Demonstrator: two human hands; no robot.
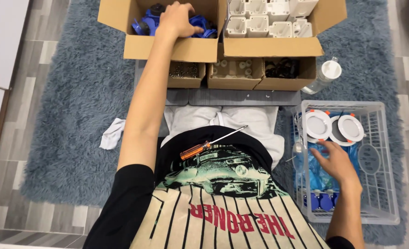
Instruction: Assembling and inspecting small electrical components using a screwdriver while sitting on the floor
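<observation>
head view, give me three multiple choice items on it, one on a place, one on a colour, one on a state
1. Where is the left hand?
A. inside the cardboard box of blue parts
B. on the screwdriver
C. in the white basket

2. What colour is the screwdriver handle?
A. green
B. orange
C. black

3. How is the right hand?
A. closed round a bottle
B. gripping the screwdriver
C. open, fingers spread over the white basket

Answers: 1 A, the hand reaches down among the blue parts in the box. 2 B, the handle lying on the lap is orange. 3 C, the palm is flat and open above the basket, holding nothing.
</observation>
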